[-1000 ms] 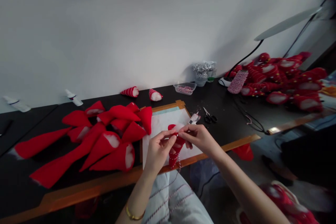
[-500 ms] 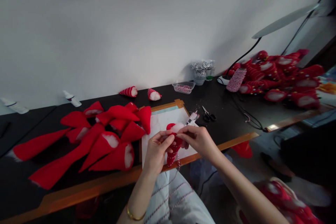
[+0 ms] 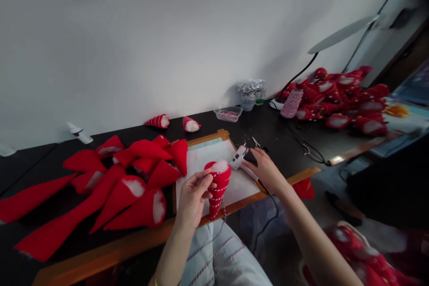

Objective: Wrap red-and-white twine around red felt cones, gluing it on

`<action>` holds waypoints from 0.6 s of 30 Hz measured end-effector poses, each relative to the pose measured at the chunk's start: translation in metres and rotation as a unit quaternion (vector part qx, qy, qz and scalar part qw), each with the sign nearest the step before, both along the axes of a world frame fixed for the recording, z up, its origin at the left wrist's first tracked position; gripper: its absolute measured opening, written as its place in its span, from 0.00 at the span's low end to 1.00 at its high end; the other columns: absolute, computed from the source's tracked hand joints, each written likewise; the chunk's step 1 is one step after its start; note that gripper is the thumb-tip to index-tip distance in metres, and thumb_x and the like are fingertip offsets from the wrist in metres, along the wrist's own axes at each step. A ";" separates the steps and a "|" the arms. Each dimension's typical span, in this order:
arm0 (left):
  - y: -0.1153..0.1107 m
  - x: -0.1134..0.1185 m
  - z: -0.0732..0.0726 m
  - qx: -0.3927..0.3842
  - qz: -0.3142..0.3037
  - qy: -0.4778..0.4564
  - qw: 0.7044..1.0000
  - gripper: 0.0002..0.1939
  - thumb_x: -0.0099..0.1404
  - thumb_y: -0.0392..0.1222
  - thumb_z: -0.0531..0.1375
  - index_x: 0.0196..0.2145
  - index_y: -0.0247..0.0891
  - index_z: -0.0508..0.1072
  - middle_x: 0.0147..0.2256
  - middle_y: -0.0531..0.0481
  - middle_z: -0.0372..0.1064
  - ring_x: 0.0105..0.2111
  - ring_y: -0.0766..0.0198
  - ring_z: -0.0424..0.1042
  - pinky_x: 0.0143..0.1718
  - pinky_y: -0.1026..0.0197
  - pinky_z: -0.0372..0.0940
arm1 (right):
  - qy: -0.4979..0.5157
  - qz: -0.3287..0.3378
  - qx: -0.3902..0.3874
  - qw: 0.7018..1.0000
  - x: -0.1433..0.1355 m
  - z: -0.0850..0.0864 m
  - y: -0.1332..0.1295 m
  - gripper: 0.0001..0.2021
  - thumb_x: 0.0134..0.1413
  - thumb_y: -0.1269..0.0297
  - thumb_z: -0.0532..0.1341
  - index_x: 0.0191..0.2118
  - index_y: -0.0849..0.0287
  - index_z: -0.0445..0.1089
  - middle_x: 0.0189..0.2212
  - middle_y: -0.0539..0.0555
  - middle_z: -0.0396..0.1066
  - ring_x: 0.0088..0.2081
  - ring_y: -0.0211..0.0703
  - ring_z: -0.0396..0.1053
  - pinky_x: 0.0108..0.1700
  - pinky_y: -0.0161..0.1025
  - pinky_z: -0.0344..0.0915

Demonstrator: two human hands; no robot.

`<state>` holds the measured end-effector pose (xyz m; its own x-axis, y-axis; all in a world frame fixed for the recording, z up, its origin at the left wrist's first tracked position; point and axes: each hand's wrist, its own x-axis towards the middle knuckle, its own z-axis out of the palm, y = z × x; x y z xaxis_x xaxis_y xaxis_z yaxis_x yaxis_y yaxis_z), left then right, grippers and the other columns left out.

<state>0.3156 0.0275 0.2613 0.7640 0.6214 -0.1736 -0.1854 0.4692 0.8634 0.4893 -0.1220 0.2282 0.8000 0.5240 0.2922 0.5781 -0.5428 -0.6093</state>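
Note:
My left hand [image 3: 193, 194] pinches the upper edge of a red stuffed felt cone [image 3: 219, 186]. The cone points down, with white stuffing [image 3: 219, 166] showing at its wide top. Red-and-white twine [image 3: 225, 208] winds around it, and a loose length trails down over my lap. My right hand [image 3: 266, 170] is off the cone, its fingers apart, just beside a white glue gun [image 3: 238, 155]. Whether the fingers touch the glue gun I cannot tell. Scissors [image 3: 256, 142] lie just beyond that hand, their handles partly hidden.
Several plain red stuffed cones [image 3: 134, 187] lie in a heap at left. Two twine-wrapped cones [image 3: 157, 121] stand by the wall, near a clear plastic tray [image 3: 228, 115]. A twine spool [image 3: 291, 103], a lamp [image 3: 342, 35] and a pile of decorated cones [image 3: 345, 98] are at right.
My right hand has let go of the cone and moved right to the glue gun and scissors. My left hand keeps the cone, now held more upright. The view has shifted slightly right.

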 end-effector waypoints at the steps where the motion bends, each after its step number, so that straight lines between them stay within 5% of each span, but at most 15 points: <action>1: 0.001 0.000 -0.001 -0.003 0.000 0.000 1.000 0.20 0.43 0.41 0.76 0.35 0.35 0.80 0.26 0.52 0.74 0.24 0.72 0.72 0.18 0.76 0.62 | -0.012 -0.010 -0.072 0.997 0.004 -0.010 0.000 0.27 0.54 0.58 0.64 0.57 0.68 0.67 0.57 0.71 0.65 0.60 0.63 0.61 0.57 0.54 0.60; 3: 0.002 -0.001 -0.002 -0.008 -0.006 -0.002 1.000 0.21 0.42 0.41 0.77 0.35 0.34 0.80 0.25 0.53 0.73 0.23 0.72 0.71 0.17 0.76 0.61 | -0.023 -0.014 -0.153 0.988 0.007 -0.027 0.003 0.28 0.53 0.63 0.64 0.58 0.70 0.64 0.56 0.72 0.66 0.60 0.64 0.60 0.58 0.54 0.58; 8: 0.003 -0.004 -0.001 -0.009 -0.022 -0.014 1.000 0.19 0.43 0.41 0.76 0.34 0.35 0.80 0.23 0.53 0.71 0.22 0.73 0.69 0.17 0.76 0.59 | -0.036 -0.029 -0.139 0.989 0.007 -0.030 0.006 0.16 0.54 0.72 0.56 0.48 0.70 0.69 0.43 0.67 0.72 0.47 0.56 0.69 0.49 0.44 0.62; 11: 0.006 -0.006 -0.001 -0.003 -0.020 -0.016 1.000 0.19 0.43 0.41 0.76 0.34 0.35 0.81 0.23 0.53 0.71 0.22 0.73 0.69 0.17 0.76 0.59 | 0.029 -0.008 0.027 0.999 -0.003 -0.014 -0.008 0.12 0.59 0.63 0.55 0.44 0.66 0.69 0.38 0.62 0.73 0.39 0.50 0.71 0.42 0.40 0.65; 14: 0.008 -0.006 -0.004 0.018 -0.018 -0.014 1.000 0.19 0.43 0.43 0.76 0.34 0.35 0.81 0.22 0.53 0.71 0.22 0.72 0.69 0.17 0.75 0.59 | 0.197 0.081 0.259 0.942 -0.034 0.003 -0.025 0.16 0.60 0.51 0.58 0.39 0.61 0.71 0.35 0.58 0.74 0.39 0.49 0.71 0.44 0.41 0.66; 18: 0.008 -0.004 -0.010 0.073 -0.026 -0.005 0.997 0.16 0.48 0.44 0.74 0.34 0.36 0.81 0.23 0.52 0.73 0.22 0.72 0.69 0.20 0.74 0.60 | 0.335 0.143 0.302 0.881 -0.083 0.009 -0.039 0.18 0.57 0.47 0.62 0.36 0.60 0.74 0.33 0.57 0.75 0.39 0.49 0.72 0.47 0.43 0.67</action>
